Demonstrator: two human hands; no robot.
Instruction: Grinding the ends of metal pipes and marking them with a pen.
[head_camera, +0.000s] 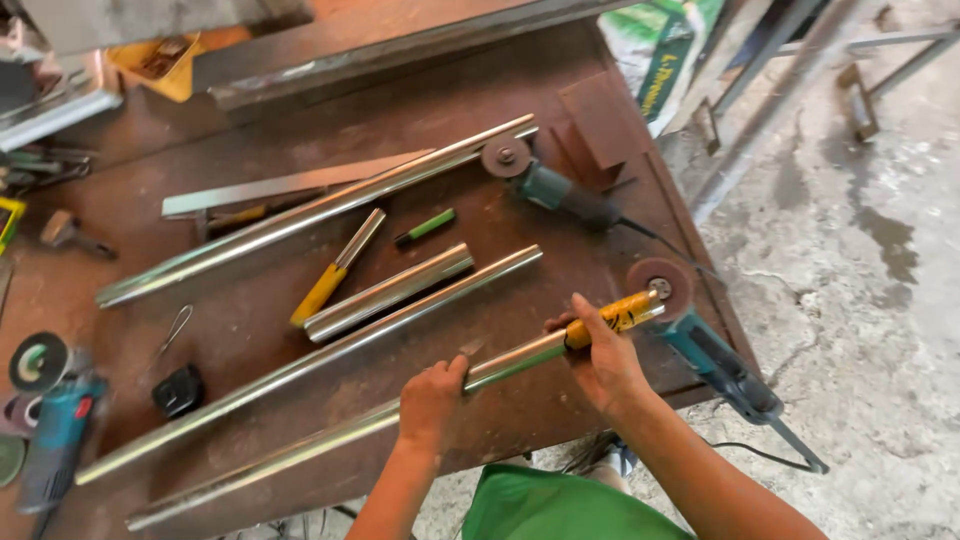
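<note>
Steel tube (330, 440) lies along the front edge of the workbench (560, 400), rising rightward; left hand (432, 400) wraps it mid-length, right hand (603, 360) grips its yellow-wrapped end (620, 315).

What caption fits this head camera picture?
Both hands, left and right, grip a shiny steel tube on a rusty workbench.

Four angle grinders are counted on the rusty table (420, 110): one far (555, 185), one right (700, 345), one near left (55, 430), and a fourth (70, 232) at far left. Five shiny steel tubes are seen, the longest (310, 215) far, the nearest (330, 440) held. Two yellow-handled tools are counted: one lying (335, 270), one held (615, 315). One green marker (425, 228) is seen.
</note>
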